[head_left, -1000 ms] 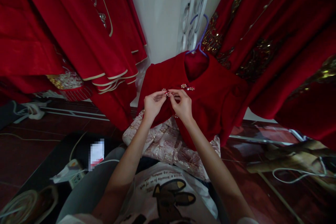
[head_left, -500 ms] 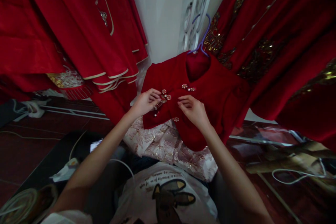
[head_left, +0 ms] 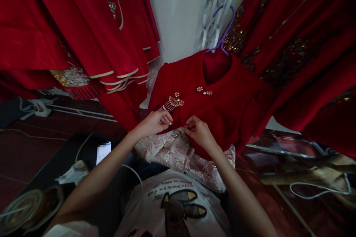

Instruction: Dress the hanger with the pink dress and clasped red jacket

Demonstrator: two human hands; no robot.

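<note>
A red velvet jacket (head_left: 228,100) hangs on a purple hanger (head_left: 222,33) in front of me, over a pale gold-patterned skirt (head_left: 178,153). A pearl brooch with a fringe (head_left: 172,102) and a small pearl clasp (head_left: 204,91) sit on its front. My left hand (head_left: 154,122) pinches the jacket's lower front edge on the left side, fingers closed. My right hand (head_left: 198,132) pinches the same edge just to the right, at a small fastening I can barely make out. The two hands are a few centimetres apart.
Red embroidered gowns (head_left: 69,26) hang at left and more (head_left: 306,52) at right. A white wall and a white scrolled frame (head_left: 217,11) stand behind. Cables, a power strip (head_left: 73,172) and a coil (head_left: 16,211) lie on the dark red floor.
Both hands have moved down from the pearl brooch to the jacket's lower front edge. The brooch now hangs free with its fringe showing.
</note>
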